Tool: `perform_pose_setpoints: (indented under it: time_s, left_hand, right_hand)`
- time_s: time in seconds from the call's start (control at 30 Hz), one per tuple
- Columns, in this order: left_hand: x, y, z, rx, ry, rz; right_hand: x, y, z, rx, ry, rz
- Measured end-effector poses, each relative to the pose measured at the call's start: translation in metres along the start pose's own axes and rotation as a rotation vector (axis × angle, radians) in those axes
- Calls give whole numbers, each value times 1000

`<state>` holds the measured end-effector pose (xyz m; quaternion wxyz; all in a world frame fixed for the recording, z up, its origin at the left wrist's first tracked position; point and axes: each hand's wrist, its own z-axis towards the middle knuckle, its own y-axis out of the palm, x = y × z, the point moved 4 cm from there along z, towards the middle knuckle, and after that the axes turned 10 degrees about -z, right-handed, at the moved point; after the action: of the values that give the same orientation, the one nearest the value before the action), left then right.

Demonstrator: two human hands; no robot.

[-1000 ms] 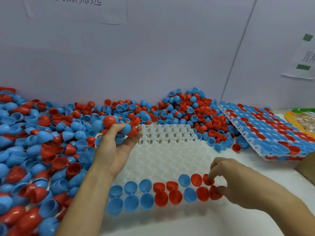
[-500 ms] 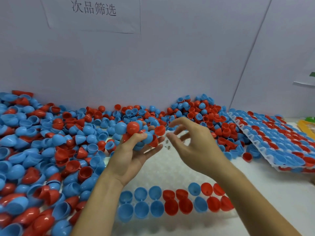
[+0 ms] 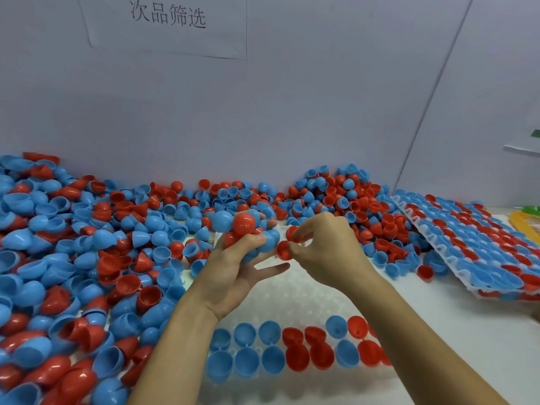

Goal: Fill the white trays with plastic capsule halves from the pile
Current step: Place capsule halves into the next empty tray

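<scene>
A white tray point(image 3: 295, 296) lies in front of me, its two nearest rows holding blue and red capsule halves point(image 3: 292, 350). A big pile of blue and red halves point(image 3: 87, 258) spreads across the left and back of the table. My left hand point(image 3: 233, 267) is raised palm up over the tray's far end and cups a handful of halves point(image 3: 244, 226). My right hand point(image 3: 324, 252) meets it from the right and pinches red halves point(image 3: 287, 244) at the edge of that handful.
A second tray point(image 3: 479, 249), full of blue and red halves, lies tilted at the right. A yellow packet point(image 3: 526, 223) sits behind it at the far right. A grey wall with a paper sign point(image 3: 168, 17) closes off the back.
My right hand has left the tray's front row, risen to my left hand and now pinches red halves there. The camera has tilted upward.
</scene>
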<state>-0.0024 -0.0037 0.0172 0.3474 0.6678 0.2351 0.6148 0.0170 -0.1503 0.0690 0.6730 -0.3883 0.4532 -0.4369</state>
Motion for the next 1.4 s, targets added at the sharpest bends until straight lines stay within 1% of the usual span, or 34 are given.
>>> perform_pose_setpoints:
  time_s: [0.07,0.17,0.33,0.47,0.6,0.77,0.93,1.3,1.4]
  left_hand:
    - [0,-1,1,16,7,-17]
    - [2,-5,3,25,23,-61]
    - [3,-6,4,38,41,-100]
    - [2,-2,2,32,37,-93]
    - [1,-1,1,50,34,-84]
    - [1,-3,1,81,44,-93]
    - [2,-3,1,88,54,-98]
    - [2,-5,2,98,53,-114]
    - [2,-3,2,91,57,-122]
  right_hand:
    - [9,-6,-3,5,3,17]
    - [35,-19,-10,-43,14,49]
    - [94,-43,-44,-173,60,-35]
    - [128,-53,-73,-265,96,-108]
    - [142,-54,-90,-348,95,-204]
    - [140,-33,-99,-493,51,-276]
    - [140,-27,-101,-487,42,-369]
    - [137,-34,-101,-478,20,-353]
    - [130,-42,-96,-434,7,-370]
